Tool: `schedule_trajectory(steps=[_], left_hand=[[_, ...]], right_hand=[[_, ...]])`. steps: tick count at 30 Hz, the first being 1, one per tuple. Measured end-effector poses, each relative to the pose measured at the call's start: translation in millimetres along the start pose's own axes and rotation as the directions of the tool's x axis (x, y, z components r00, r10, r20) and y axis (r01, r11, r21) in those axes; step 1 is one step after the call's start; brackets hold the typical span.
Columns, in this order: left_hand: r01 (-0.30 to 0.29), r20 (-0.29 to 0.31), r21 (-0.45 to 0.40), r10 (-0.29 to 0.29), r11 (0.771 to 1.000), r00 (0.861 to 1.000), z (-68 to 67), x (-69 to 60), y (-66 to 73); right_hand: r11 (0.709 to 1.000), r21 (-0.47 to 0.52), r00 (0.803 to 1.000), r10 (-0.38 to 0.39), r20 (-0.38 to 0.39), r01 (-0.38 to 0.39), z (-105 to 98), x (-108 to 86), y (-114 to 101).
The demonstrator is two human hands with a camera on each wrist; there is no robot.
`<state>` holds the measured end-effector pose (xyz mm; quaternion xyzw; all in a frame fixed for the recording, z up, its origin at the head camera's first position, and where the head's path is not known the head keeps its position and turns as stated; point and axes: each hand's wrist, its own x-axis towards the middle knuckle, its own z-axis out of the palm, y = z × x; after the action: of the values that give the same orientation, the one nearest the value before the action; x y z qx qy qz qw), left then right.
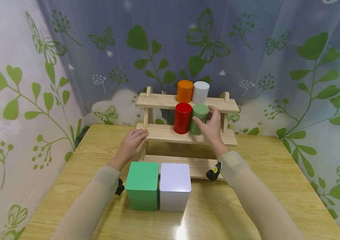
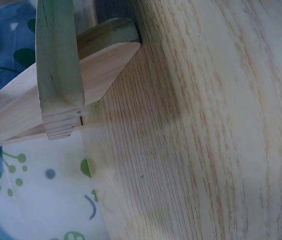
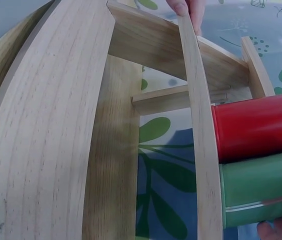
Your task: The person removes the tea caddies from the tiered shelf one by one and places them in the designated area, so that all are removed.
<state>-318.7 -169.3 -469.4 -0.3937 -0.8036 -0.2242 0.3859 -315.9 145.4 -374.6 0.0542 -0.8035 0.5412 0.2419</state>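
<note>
On the middle shelf of a wooden rack stand a red can [image 1: 183, 118] and, right beside it, a green can [image 1: 199, 117]. My right hand [image 1: 212, 128] grips the green can from its right side, thumb in front. In the right wrist view the green can [image 3: 261, 186] lies alongside the red can [image 3: 258, 127], with fingertips [image 3: 276, 229] at its side. My left hand [image 1: 131, 145] rests on the left end of the middle shelf [image 1: 163, 133]. The left wrist view shows the rack's end [image 2: 61, 75] and only a sliver of a hand at the left edge.
An orange can [image 1: 185, 91] and a white can [image 1: 200, 92] stand on the top shelf. In front of the rack, between my forearms, are a green box [image 1: 142, 186] and a white box [image 1: 175, 187] on the wooden table [image 1: 76, 186]. A patterned curtain hangs behind.
</note>
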Motion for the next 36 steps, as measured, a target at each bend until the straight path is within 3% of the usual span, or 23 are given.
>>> schedule_trajectory(steps=[16, 29, 36], left_hand=[[0.004, -0.019, -0.010, -0.004, 1.000, 1.000, 0.8, -0.3, -0.6], [-0.010, -0.019, -0.013, 0.010, 1.000, 1.000, 2.8, -1.4, -0.8], [-0.008, -0.023, -0.019, 0.008, 1.000, 1.000, 3.7, -1.3, -2.2]], right_hand=[[1.000, 0.002, 1.000, -0.015, 0.010, 0.015, -1, 2.9, 2], [0.988, 0.101, 0.993, -0.120, 0.000, 0.120, -10, -7.8, 16], [0.979, 0.134, 0.988, -0.154, -0.014, 0.155, -19, -25.3, -14]])
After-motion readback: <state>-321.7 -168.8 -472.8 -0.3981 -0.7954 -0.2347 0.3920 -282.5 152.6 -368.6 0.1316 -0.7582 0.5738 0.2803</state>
